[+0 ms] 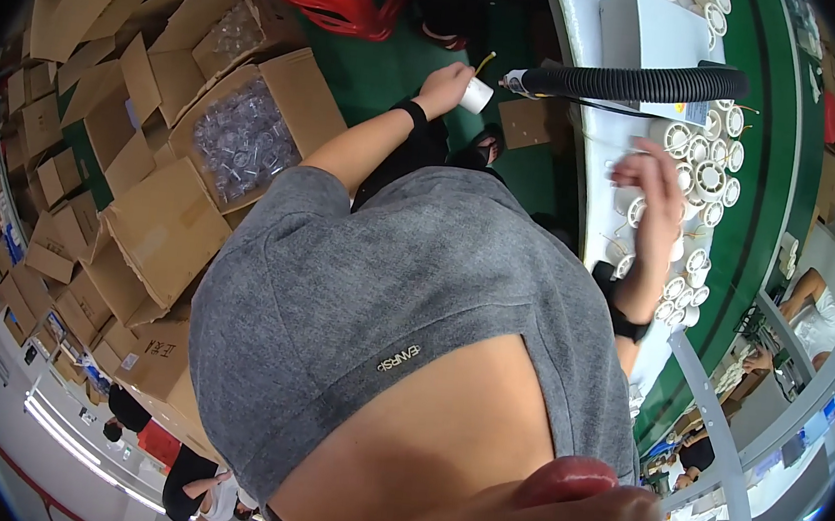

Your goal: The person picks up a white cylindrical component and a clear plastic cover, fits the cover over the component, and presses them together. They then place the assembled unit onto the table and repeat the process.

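Observation:
A white plastic cylinder [477, 95] with a yellowish wire sticking out of its end is gripped in my left hand [444, 90]. Just right of that cylinder is the metal tip of a black corrugated hose [636, 84]; a small gap separates them. My right hand [654, 183] hangs over the white bench, slightly blurred, its fingers loosely bent and apart with nothing seen in them. Close by it stand many white round parts [710, 178] with slotted, spoked ends. Some of these parts are hidden behind the hand.
A pale metal box [650, 42] sits on the bench [599, 203] under the hose. On the left, an open carton [292, 103] contains clear plastic pieces [246, 139], among other cardboard boxes [164, 226]. A red stool [332, 1] stands at the top. Other people work at far right.

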A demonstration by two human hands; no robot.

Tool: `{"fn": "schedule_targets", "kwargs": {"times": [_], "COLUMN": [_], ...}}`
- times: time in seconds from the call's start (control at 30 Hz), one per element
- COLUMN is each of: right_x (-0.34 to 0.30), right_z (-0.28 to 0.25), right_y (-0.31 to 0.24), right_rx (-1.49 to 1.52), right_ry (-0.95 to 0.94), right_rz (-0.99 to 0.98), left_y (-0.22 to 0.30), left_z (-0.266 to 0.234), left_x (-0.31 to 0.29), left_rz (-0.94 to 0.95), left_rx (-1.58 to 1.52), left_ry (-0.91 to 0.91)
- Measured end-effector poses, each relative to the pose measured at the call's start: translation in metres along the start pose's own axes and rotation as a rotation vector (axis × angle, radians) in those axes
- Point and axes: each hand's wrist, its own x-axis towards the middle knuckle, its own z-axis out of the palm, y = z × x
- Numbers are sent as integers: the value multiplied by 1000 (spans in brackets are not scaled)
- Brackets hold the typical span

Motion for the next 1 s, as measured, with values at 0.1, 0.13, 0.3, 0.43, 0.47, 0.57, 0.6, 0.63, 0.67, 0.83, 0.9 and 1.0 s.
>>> {"fn": "schedule_targets", "kwargs": {"times": [0.1,0.13,0.3,0.43,0.47,0.57,0.6,0.63,0.67,0.83,0.9,1.0], "right_x": [-9,-9,34,135,165,233,251,263,273,298,301,299], "right_z": [-5,-5,28,57,56,66,72,79,83,89,81,91], "right_y": [-84,-103,-165,-149,-135,-104,-97,-92,-86,-45,-28,-24], "right_rx": [-177,-249,-837,-1577,-1703,-1792,-1808,-1824,-1834,-1892,-1910,-1916], "right_ry": [154,188,14,-299,-347,-457,-463,-467,-494,-645,-629,-553], "right_rz": [-311,-419,-543,-526,-434,-106,14,134,107,226,205,156], "left_y": [0,0,-4,8,15,36,39,41,44,58,59,57], "left_z": [-1,-2,-23,-56,-63,-85,-93,-100,-106,-133,-139,-146], "left_x": [-1,-3,-11,-8,-11,-14,-19,-26,-33,-56,-60,-67], "left_rz": [245,182,-262,-430,-434,-441,-450,-456,-460,-445,-426,-380], "left_rx": [261,184,-493,-1198,-1212,-1550,-1627,-1704,-1780,-1835,-1886,-1940], "left_ry": [85,45,-102,-361,-347,-571,-572,-574,-579,-391,-421,-446]}}
